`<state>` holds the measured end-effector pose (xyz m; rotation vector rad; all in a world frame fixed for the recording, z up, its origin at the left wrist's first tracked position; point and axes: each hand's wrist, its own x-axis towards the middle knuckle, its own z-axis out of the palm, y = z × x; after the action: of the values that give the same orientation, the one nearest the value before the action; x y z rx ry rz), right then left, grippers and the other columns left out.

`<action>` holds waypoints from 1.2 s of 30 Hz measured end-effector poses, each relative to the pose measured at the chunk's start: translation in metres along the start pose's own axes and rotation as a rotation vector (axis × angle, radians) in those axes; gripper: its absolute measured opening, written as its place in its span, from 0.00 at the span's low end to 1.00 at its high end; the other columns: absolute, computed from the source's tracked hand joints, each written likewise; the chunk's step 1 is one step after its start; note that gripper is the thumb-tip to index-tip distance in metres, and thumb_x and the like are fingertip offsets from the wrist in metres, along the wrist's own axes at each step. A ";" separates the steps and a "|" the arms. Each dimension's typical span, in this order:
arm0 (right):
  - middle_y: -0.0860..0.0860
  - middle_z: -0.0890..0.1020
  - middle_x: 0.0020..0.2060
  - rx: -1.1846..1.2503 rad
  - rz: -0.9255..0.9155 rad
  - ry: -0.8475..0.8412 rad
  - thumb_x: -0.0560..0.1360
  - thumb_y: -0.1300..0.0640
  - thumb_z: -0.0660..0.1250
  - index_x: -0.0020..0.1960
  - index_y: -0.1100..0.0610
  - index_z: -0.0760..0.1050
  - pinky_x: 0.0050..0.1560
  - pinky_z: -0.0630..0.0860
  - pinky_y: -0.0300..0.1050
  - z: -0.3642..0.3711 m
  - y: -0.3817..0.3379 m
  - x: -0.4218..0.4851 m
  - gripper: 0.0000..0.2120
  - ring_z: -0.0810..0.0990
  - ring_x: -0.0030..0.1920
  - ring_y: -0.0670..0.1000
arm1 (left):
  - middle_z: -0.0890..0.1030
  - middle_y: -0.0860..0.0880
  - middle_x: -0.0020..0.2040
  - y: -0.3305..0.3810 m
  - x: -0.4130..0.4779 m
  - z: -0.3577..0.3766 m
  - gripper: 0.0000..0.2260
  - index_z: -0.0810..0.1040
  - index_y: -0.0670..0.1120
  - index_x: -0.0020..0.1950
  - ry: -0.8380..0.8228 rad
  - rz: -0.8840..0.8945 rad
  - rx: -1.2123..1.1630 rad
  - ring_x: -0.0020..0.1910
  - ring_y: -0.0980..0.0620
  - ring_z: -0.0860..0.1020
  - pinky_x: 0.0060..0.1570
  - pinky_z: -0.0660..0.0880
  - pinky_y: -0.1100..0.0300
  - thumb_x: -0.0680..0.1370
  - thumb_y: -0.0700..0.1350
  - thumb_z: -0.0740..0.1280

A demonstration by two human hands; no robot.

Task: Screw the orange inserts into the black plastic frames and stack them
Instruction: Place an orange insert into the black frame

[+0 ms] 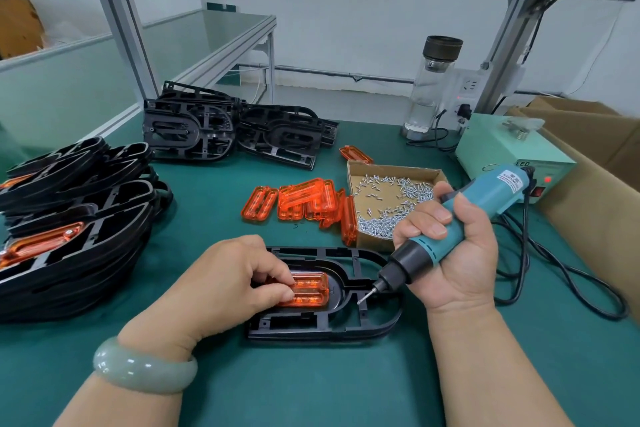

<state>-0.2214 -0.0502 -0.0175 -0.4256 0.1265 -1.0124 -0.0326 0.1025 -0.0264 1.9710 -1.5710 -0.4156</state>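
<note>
My left grip point(221, 284) pinches the orange insert point(311, 289) in the black frame point(325, 326). My right grip point(453, 253) is clamped round the electric screwdriver point(491, 192).

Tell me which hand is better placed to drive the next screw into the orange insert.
Right. The right hand grips the screwdriver, its tip just right of the insert over the black frame; the left hand is busy holding the insert down.
</note>
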 end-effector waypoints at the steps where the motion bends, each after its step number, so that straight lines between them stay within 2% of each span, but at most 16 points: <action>1: 0.44 0.70 0.26 0.009 0.005 -0.013 0.68 0.56 0.67 0.45 0.53 0.74 0.30 0.71 0.35 -0.001 0.000 0.000 0.06 0.69 0.22 0.41 | 0.74 0.54 0.36 0.001 0.000 0.000 0.07 0.82 0.64 0.38 0.011 0.007 -0.018 0.39 0.58 0.75 0.39 0.70 0.66 0.67 0.51 0.76; 4: 0.44 0.70 0.27 0.044 0.021 -0.043 0.58 0.59 0.78 0.44 0.54 0.75 0.30 0.72 0.36 0.000 -0.001 0.000 0.19 0.70 0.23 0.42 | 0.74 0.57 0.39 0.004 0.001 0.001 0.08 0.81 0.64 0.42 0.070 0.050 -0.027 0.42 0.59 0.74 0.41 0.68 0.68 0.68 0.51 0.76; 6: 0.44 0.70 0.26 0.033 0.019 -0.035 0.62 0.59 0.75 0.44 0.54 0.75 0.30 0.72 0.35 0.001 -0.001 0.000 0.14 0.70 0.23 0.42 | 0.72 0.58 0.39 0.007 0.001 0.003 0.10 0.82 0.62 0.46 0.064 0.104 0.002 0.43 0.60 0.73 0.44 0.67 0.69 0.70 0.48 0.75; 9: 0.44 0.70 0.27 0.054 0.019 -0.028 0.67 0.57 0.69 0.44 0.54 0.74 0.30 0.72 0.35 0.001 0.000 0.000 0.08 0.70 0.23 0.42 | 0.71 0.59 0.41 0.012 0.002 0.007 0.08 0.84 0.60 0.48 0.000 0.144 0.084 0.45 0.62 0.70 0.51 0.66 0.63 0.72 0.48 0.73; 11: 0.44 0.70 0.27 0.044 0.019 -0.018 0.68 0.57 0.68 0.44 0.54 0.74 0.30 0.72 0.36 0.001 0.000 0.000 0.06 0.70 0.23 0.42 | 0.72 0.60 0.41 0.014 0.004 0.008 0.07 0.83 0.60 0.49 -0.026 0.133 0.129 0.46 0.61 0.70 0.53 0.65 0.62 0.73 0.49 0.72; 14: 0.44 0.69 0.26 0.022 0.013 0.003 0.71 0.56 0.64 0.44 0.53 0.74 0.30 0.71 0.34 0.002 0.001 -0.001 0.03 0.69 0.22 0.42 | 0.73 0.59 0.41 0.015 0.005 0.009 0.08 0.83 0.59 0.51 -0.045 0.114 0.153 0.45 0.60 0.71 0.49 0.67 0.65 0.74 0.49 0.70; 17: 0.43 0.69 0.26 0.007 0.007 0.009 0.72 0.55 0.60 0.45 0.53 0.73 0.30 0.71 0.34 0.002 0.002 -0.001 0.04 0.69 0.22 0.41 | 0.74 0.58 0.42 0.016 0.003 0.012 0.08 0.83 0.58 0.52 -0.045 0.104 0.154 0.45 0.60 0.72 0.48 0.68 0.66 0.75 0.48 0.70; 21: 0.43 0.69 0.26 -0.005 0.014 0.003 0.72 0.55 0.60 0.45 0.52 0.72 0.30 0.71 0.35 0.002 0.003 -0.001 0.04 0.69 0.23 0.41 | 0.74 0.59 0.41 0.016 0.001 0.013 0.07 0.84 0.57 0.49 -0.016 0.086 0.100 0.44 0.60 0.72 0.47 0.68 0.68 0.74 0.47 0.71; 27: 0.43 0.69 0.26 -0.011 0.016 -0.001 0.72 0.55 0.60 0.45 0.53 0.72 0.30 0.71 0.34 0.002 0.003 -0.001 0.04 0.69 0.23 0.41 | 0.74 0.59 0.42 0.020 0.005 0.019 0.07 0.83 0.58 0.50 -0.025 0.085 0.097 0.45 0.62 0.71 0.48 0.69 0.66 0.75 0.48 0.69; 30: 0.44 0.70 0.27 0.023 0.022 -0.021 0.70 0.56 0.65 0.45 0.54 0.73 0.31 0.72 0.35 0.002 0.003 -0.001 0.05 0.70 0.23 0.42 | 0.74 0.59 0.43 0.019 0.005 0.017 0.07 0.83 0.58 0.51 -0.033 0.091 0.110 0.46 0.61 0.72 0.50 0.70 0.63 0.76 0.49 0.68; 33: 0.44 0.69 0.26 -0.003 0.019 -0.001 0.71 0.56 0.62 0.45 0.53 0.73 0.30 0.71 0.35 0.002 0.002 0.000 0.04 0.69 0.23 0.41 | 0.74 0.59 0.42 0.021 0.005 0.013 0.07 0.82 0.58 0.50 -0.033 0.100 0.139 0.44 0.63 0.73 0.49 0.71 0.61 0.77 0.51 0.65; 34: 0.44 0.69 0.26 -0.001 0.023 -0.005 0.71 0.55 0.63 0.45 0.53 0.73 0.30 0.71 0.35 0.002 0.001 0.000 0.04 0.69 0.23 0.41 | 0.74 0.59 0.42 0.023 0.007 0.010 0.07 0.82 0.58 0.49 -0.022 0.104 0.150 0.43 0.63 0.73 0.48 0.72 0.61 0.77 0.53 0.65; 36: 0.44 0.70 0.26 0.036 0.037 -0.023 0.65 0.57 0.72 0.45 0.54 0.74 0.29 0.72 0.37 0.003 0.001 0.001 0.11 0.70 0.23 0.42 | 0.75 0.58 0.42 0.032 0.015 0.005 0.08 0.82 0.57 0.49 0.007 0.131 0.162 0.43 0.61 0.74 0.49 0.73 0.59 0.76 0.54 0.63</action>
<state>-0.2191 -0.0491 -0.0153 -0.4007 0.0953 -0.9716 -0.0558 0.0824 -0.0091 1.9707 -1.7658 -0.2346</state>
